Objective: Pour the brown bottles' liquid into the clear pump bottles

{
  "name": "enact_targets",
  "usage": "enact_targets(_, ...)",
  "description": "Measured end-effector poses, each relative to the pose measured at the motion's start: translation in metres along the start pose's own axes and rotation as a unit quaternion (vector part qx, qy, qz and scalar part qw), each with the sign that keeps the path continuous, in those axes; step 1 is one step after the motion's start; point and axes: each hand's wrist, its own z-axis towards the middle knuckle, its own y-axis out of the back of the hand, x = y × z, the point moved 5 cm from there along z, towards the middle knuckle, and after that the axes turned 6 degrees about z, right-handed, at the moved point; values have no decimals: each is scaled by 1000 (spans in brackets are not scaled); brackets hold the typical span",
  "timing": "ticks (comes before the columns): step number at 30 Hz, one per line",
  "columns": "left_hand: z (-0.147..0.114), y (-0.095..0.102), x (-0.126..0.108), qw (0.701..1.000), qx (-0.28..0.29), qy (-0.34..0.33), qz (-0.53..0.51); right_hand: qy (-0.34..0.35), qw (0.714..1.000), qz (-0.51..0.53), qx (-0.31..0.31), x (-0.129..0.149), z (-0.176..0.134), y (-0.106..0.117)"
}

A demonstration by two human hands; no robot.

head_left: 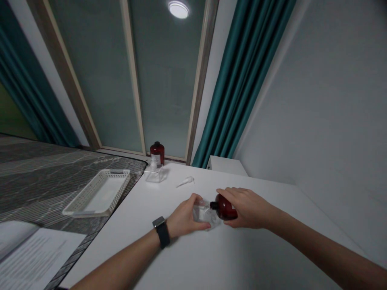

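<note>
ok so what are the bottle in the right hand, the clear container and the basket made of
Bottle: glossy plastic or glass; its dark red body looks tinted and shiny, but the look leaves it open.
Container: probably smooth clear plastic, as it is colourless and see-through; glass is possible.
Basket: most likely moulded plastic, fairly matte, judging by its evenly pierced off-white walls.

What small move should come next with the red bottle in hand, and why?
Perhaps tip the dark red bottle slightly further, holding the clear container steady. The right hand's grip has the bottle tilted, its neck pointing toward the container, which the left hand's grip clasps; no flowing liquid is discernible.
</note>
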Motion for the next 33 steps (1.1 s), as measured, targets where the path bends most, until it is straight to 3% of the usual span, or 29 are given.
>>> enact_targets(33,0,0,1,1000,-3,-1,1,5,1000,-2,-4,-2,2,-1)
